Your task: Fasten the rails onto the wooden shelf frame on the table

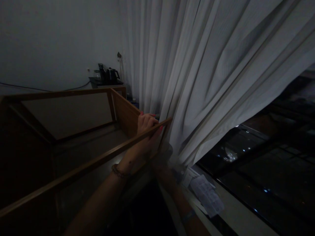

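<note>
A wooden frame (98, 165) like an open cabinet or shelf, with dark brown rails and side panels, fills the left and middle. My left hand (147, 126), wearing a beaded bracelet, reaches behind the front rail. Its fingers wrap over the top of the wooden end panel (126, 113), near the corner by the curtain. My right hand (161, 168) is low beside that corner, dark and smeared by motion. A pale, blurred thing (165, 153) shows just above it; I cannot make out whether the hand touches it.
A white curtain (197, 65) hangs close on the right, beside dark window glass (265, 164). On the sill lies a clear compartment box (208, 196). A black kettle (112, 74) stands on a dark tray at the back. A black cable (31, 88) runs along the wall.
</note>
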Action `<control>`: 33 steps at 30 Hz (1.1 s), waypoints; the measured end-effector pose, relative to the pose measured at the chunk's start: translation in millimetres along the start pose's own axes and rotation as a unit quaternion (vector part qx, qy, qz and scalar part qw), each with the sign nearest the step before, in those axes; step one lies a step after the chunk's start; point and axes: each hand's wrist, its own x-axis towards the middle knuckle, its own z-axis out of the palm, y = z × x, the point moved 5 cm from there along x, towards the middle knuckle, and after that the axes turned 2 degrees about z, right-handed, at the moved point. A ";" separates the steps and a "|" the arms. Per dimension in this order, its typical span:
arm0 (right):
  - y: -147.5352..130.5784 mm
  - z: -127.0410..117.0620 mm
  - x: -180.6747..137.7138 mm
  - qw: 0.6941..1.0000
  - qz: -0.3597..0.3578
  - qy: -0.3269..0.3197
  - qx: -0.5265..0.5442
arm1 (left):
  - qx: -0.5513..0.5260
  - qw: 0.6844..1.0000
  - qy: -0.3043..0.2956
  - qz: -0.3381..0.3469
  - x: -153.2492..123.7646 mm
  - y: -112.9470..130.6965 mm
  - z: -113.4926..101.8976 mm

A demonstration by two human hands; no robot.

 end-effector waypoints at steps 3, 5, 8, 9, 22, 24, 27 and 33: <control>0.7 -0.3 1.7 1.000 0.004 0.002 0.009 | -0.007 1.000 0.003 0.006 0.2 -0.3 0.0; 1.5 -0.1 2.2 1.000 0.005 0.004 0.020 | -0.010 1.000 0.005 0.005 0.6 -0.1 -0.3; 4.2 0.8 3.3 0.999 0.013 0.012 0.037 | -0.006 1.000 0.000 -0.004 1.1 0.7 -0.8; 5.2 1.7 3.7 0.999 0.017 0.014 0.044 | -0.003 1.000 -0.004 -0.006 1.3 1.0 -0.8; -3.8 23.4 -3.2 0.955 0.179 0.123 0.200 | -0.008 1.000 -0.014 -0.003 1.0 0.8 0.5; -2.3 22.8 -3.9 0.949 0.197 0.130 0.209 | -0.011 1.000 -0.010 -0.003 1.2 1.0 0.5; -0.9 18.2 -4.2 0.946 0.210 0.137 0.205 | -0.023 0.999 -0.010 -0.021 1.2 2.7 -1.4; 15.8 10.9 -4.7 0.945 0.218 0.111 0.216 | -0.030 0.997 -0.063 -0.036 1.2 9.7 3.9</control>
